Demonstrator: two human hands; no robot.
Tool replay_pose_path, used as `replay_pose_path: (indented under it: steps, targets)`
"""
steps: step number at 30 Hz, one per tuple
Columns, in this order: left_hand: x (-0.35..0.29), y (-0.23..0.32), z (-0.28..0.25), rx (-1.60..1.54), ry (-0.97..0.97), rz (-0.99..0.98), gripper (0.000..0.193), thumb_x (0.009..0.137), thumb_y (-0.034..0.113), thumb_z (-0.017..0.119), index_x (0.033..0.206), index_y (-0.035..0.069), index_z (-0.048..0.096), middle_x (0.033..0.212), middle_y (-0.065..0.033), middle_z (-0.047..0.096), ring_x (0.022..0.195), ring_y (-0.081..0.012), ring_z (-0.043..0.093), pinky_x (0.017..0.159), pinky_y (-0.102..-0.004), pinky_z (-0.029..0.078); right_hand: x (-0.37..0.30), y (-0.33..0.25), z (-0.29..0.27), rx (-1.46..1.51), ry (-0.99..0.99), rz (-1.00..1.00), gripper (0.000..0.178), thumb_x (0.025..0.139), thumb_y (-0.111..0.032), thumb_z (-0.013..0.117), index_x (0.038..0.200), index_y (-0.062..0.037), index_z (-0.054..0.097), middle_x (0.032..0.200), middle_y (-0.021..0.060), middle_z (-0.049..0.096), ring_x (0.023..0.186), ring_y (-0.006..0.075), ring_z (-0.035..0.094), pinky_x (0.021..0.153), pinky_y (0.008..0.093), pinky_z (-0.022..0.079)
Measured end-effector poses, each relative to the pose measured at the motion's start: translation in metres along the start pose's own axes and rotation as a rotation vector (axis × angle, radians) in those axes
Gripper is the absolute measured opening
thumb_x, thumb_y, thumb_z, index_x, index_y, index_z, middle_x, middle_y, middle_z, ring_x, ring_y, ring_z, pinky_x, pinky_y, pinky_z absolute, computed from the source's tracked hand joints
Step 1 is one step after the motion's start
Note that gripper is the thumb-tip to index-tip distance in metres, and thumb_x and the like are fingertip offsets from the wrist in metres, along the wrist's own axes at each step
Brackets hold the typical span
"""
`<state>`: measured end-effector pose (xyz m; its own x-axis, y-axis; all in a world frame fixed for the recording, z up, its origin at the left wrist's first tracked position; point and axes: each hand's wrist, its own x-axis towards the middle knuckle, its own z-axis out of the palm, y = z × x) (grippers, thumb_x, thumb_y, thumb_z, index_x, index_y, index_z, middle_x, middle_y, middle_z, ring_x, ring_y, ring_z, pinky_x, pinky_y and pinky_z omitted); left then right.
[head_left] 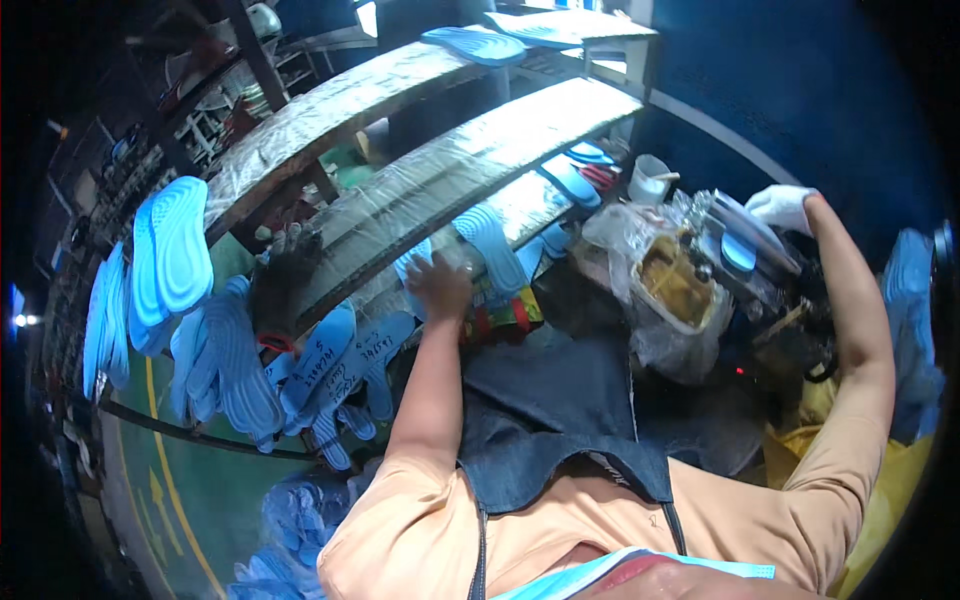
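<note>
My bare left hand (440,287) is closed over the lower end of a light blue insole (412,262) at the lower shelf. Just right of it, another ridged blue insole (489,245) hangs over the shelf edge. Off to the right, my right hand (783,208), in a white glove, rests at the top of a shiny metal roller machine (750,235). Its fingers are washed out by glare, so their grip cannot be made out. Below that glove, a blue insole (738,251) shows against the metal.
A plastic-lined tub of yellowish glue (676,283) stands beside the machine, a white cup (651,180) behind it. Film-covered shelves (480,150) cross ahead. Many blue insoles (240,365) hang at left, near a dark glove (288,275) with a red cuff. Bagged insoles (300,520) lie lower left.
</note>
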<state>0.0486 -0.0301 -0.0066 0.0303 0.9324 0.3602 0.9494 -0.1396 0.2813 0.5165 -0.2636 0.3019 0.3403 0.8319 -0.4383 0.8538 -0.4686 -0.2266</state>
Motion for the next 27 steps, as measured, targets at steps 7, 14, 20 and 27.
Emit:
replay_pose_path:
  steps: [7, 14, 20, 27]
  targets:
    - [0.016, -0.050, 0.003, -0.110, -0.141, -0.081, 0.061, 0.082, 0.040, 0.065, 0.128, 0.001, 0.052, 0.137, -0.0348, 0.042, 0.127, -0.0506, 0.041, 0.107, -0.0606, 0.031, 0.005, -0.025, -0.024, -0.117, 0.539, -0.076, 0.021, 0.081, -0.016, 0.057, 0.094, -0.0018, 0.066, 0.085, 0.0065, 0.064, 0.083, 0.0160, 0.058, 0.076, 0.0320, 0.048]
    - [0.028, -0.063, -0.014, -0.083, -0.220, -0.165, 0.056, 0.084, 0.023, 0.061, 0.134, 0.002, 0.048, 0.141, -0.0274, 0.041, 0.129, -0.0461, 0.038, 0.108, -0.0574, 0.031, 0.000, -0.251, -0.063, 0.270, 0.554, -0.539, 0.040, 0.096, -0.038, 0.056, 0.122, -0.0097, 0.065, 0.096, -0.0014, 0.060, 0.086, 0.0078, 0.052, 0.074, 0.0252, 0.044]
    - [0.032, -0.069, -0.018, -0.136, -0.211, -0.130, 0.057, 0.084, 0.019, 0.057, 0.138, 0.003, 0.045, 0.145, -0.0270, 0.039, 0.133, -0.0460, 0.035, 0.110, -0.0576, 0.028, 0.038, -0.421, -0.041, 0.387, 0.447, -0.668, 0.038, 0.091, -0.037, 0.057, 0.114, -0.0073, 0.066, 0.101, 0.0107, 0.069, 0.094, 0.0227, 0.065, 0.083, 0.0362, 0.051]
    - [0.037, -0.069, -0.019, -0.176, -0.258, -0.147, 0.058, 0.087, 0.020, 0.054, 0.142, 0.004, 0.043, 0.148, -0.0278, 0.037, 0.136, -0.0462, 0.032, 0.111, -0.0565, 0.025, 0.118, -0.484, -0.050, -0.229, 0.878, -0.690, 0.036, 0.093, -0.027, 0.050, 0.106, 0.0006, 0.068, 0.095, 0.0154, 0.071, 0.076, 0.0278, 0.068, 0.070, 0.0369, 0.054]
